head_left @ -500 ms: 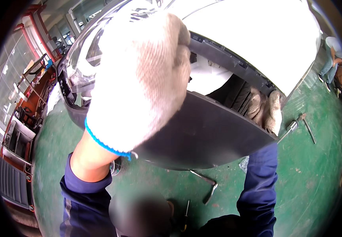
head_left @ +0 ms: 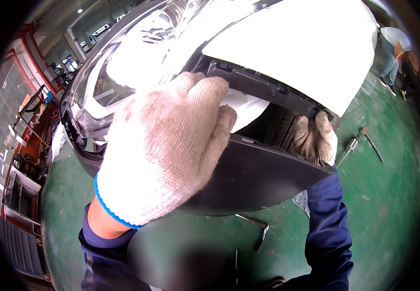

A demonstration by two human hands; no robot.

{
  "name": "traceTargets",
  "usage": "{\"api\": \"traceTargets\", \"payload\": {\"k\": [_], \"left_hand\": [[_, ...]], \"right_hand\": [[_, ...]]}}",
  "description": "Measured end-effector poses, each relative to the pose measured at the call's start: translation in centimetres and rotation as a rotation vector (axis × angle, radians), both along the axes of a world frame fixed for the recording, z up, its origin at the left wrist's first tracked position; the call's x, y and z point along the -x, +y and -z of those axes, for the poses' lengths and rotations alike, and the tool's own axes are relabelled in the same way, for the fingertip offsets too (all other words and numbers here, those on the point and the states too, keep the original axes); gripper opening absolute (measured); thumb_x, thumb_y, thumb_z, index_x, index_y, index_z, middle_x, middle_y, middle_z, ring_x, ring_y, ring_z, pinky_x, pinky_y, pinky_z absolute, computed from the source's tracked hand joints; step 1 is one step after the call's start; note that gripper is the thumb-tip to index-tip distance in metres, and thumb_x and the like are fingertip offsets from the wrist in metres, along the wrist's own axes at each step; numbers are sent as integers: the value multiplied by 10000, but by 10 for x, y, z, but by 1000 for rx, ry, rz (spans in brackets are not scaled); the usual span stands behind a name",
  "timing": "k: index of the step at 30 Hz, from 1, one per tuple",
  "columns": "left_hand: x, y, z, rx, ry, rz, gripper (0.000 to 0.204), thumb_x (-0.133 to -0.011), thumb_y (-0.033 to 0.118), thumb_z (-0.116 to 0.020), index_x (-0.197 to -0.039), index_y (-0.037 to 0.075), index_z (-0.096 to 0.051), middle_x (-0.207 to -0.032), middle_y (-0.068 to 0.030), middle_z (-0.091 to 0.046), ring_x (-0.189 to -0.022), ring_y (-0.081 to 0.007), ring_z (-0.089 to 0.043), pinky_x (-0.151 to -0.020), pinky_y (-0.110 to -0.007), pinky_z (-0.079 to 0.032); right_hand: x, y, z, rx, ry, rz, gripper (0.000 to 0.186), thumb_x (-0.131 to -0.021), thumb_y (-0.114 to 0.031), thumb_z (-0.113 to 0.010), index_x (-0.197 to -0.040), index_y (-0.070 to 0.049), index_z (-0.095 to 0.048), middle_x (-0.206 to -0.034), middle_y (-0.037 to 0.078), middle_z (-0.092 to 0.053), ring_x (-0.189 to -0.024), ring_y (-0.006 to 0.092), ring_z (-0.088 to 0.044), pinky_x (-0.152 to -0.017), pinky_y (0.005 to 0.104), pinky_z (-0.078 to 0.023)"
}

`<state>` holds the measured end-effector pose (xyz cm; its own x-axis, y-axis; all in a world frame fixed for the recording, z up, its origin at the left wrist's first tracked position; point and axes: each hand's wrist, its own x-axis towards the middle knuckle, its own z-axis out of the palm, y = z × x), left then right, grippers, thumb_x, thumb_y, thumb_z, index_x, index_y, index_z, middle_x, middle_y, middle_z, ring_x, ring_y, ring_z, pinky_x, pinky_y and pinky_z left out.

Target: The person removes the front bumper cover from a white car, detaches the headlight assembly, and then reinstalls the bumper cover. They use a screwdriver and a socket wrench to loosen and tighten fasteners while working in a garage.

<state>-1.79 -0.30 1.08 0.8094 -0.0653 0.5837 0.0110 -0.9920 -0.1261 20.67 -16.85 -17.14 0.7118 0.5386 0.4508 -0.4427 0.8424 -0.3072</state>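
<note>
My left hand (head_left: pixel 161 150), in a pale knit glove with a blue cuff, has curled fingers at the upper edge of the dark bumper cover (head_left: pixel 263 177); what its fingertips hold is hidden. My right hand (head_left: pixel 316 138), also gloved, grips the cover's far right end from behind, fingers curled at the top edge. Above the gap are a clear headlight (head_left: pixel 101 89), a white body panel (head_left: pixel 297 34) and a black bracket strip (head_left: pixel 253 82). A tire (head_left: pixel 280 126) shows inside the gap, beside my right hand.
A red-and-metal rack (head_left: pixel 30 145) lines the left wall. On the green floor lie a wrench-like tool (head_left: pixel 261 233), a screwdriver (head_left: pixel 236 269) and a metal tool with a crossbar (head_left: pixel 360 140). Another person (head_left: pixel 392 58) stands at the upper right.
My left hand has moved lower in the picture, uncovering more headlight and bracket. The view has shifted, with the panel higher and the cover's right end slightly left; my right hand still grips it.
</note>
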Motion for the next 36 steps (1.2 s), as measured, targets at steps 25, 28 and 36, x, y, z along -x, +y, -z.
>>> {"api": "traceTargets", "payload": {"k": [25, 28, 36], "left_hand": [[-7, 7, 18, -96, -211, 101, 181, -938, 107, -668, -1071, -7, -715, -824, -172, -694, -640, -292, -685, -628, -362, -521], [-7, 8, 18, -116, -217, 106, 182, -938, 111, -672, -1070, -6, -717, -826, -169, -694, -627, -283, -678, -619, -356, -516], [-5, 7, 19, -76, -204, 60, 145, -931, 106, -671, -1027, 8, -721, -809, -146, -686, -616, -263, -663, -608, -346, -506]], "right_hand": [[5, 12, 0, -111, -85, 131, 419, -1034, -124, -600, -1418, 7, -495, -1360, 205, -612, -1228, 301, -643, -927, 311, -644], [9, 15, -3, -88, -69, 191, 412, -1050, -149, -589, -1430, -21, -493, -1350, 190, -617, -1206, 277, -653, -901, 269, -651], [9, 15, -7, -88, -102, 140, 421, -1051, -192, -596, -1404, 13, -494, -1313, 218, -632, -1160, 277, -680, -854, 291, -664]]}}
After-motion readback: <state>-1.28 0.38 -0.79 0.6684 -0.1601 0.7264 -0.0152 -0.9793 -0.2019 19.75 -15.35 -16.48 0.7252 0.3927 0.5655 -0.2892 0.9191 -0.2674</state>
